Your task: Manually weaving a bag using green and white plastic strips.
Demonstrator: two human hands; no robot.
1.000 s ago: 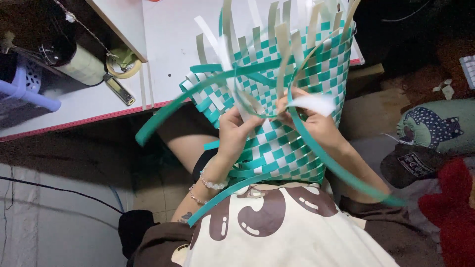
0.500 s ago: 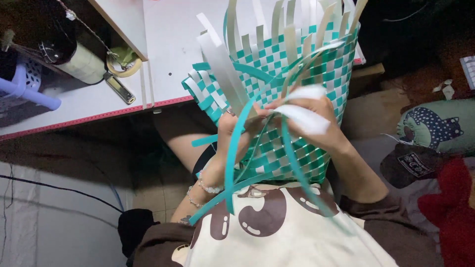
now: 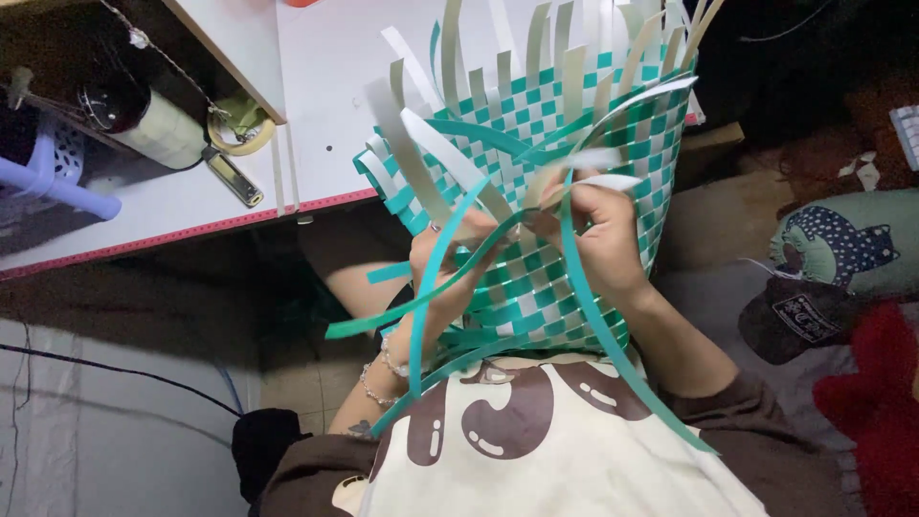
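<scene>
The right hand (image 3: pixel 598 239) pinches a white strip (image 3: pixel 613 182) between thumb and fingers, just where it meets the woven wall of the basket (image 3: pixel 593 105). Beside it, the left hand (image 3: pixel 448 278) is closed around teal strips (image 3: pixel 450 278); which one it actually grips is hard to tell, since several cross under its fingers. The two hands nearly touch at the middle of the basket's near side. The basket is a teal-and-white checker weave, held on its side against the person's lap and chest, with its unfinished rim pointing away from the hands and loose white and pale strip ends fanning out past it. A long teal strip (image 3: pixel 622 354) trails from the right hand down across the cream shirt (image 3: pixel 536 460). Beyond the basket lies a white table (image 3: pixel 325 115), and to the left of the hands, on the table, sit a tape roll (image 3: pixel 239 134) and a purple crate (image 3: pixel 48 172). To the right lies a dark cap (image 3: pixel 799 316).
</scene>
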